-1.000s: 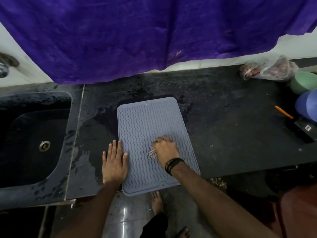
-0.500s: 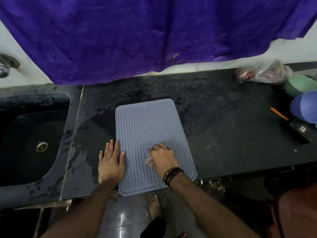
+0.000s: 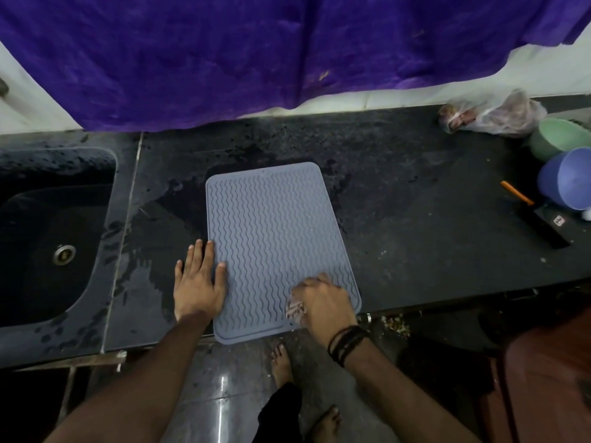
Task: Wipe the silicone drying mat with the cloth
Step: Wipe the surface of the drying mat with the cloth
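A grey-blue silicone drying mat (image 3: 271, 231) with wavy ridges lies on the black counter (image 3: 415, 219), its near edge hanging slightly over the counter's front. My left hand (image 3: 198, 282) lies flat with straight fingers on the wet counter, its thumb pressing the mat's left edge. My right hand (image 3: 323, 302) is curled round a small bunched cloth (image 3: 295, 310) and presses it on the mat's near right corner. Only a pale bit of the cloth shows under the fingers.
A dark sink (image 3: 54, 244) with a metal drain sits at the left. A purple fabric (image 3: 256, 52) hangs over the back wall. At the far right are a plastic bag (image 3: 492, 115), a green bowl (image 3: 559, 137), a blue bowl (image 3: 566, 177) and an orange-handled tool (image 3: 534, 212).
My right hand has dragged the cloth toward me and to the right, from the mat's middle to its near right corner. The left hand has stayed at the mat's left edge.
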The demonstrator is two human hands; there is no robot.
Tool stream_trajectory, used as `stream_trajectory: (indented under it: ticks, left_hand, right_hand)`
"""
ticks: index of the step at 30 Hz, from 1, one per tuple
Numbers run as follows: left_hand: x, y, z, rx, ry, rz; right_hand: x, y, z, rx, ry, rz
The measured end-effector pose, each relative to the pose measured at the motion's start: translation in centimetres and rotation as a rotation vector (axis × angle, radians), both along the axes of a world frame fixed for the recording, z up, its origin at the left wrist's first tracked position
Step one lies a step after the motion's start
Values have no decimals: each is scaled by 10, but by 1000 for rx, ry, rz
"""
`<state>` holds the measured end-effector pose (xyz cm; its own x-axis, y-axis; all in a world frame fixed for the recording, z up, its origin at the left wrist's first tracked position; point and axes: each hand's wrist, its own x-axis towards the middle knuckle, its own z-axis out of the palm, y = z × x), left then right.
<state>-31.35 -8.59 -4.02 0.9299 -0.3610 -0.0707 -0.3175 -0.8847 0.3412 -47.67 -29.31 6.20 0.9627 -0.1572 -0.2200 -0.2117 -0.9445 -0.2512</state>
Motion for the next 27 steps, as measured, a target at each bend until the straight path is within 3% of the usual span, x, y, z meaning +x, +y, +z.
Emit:
stream_trajectory:
  ticks: [6,16,22,27]
  left_hand:
    - [0,1,-2,-6,-9,-5]
    - [1,1,-2,8,2,7]
    - [0,1,-2,9,1,10]
    - [2,1,-4,10,2,8]
  right_hand:
    - [25,-25,-4,-54,55,-49]
    - [-41,-5,-16,-33,125,-13]
    - [-13,-6,-8,9,29,-92]
    - [-5,6,-14,-36,69,-83]
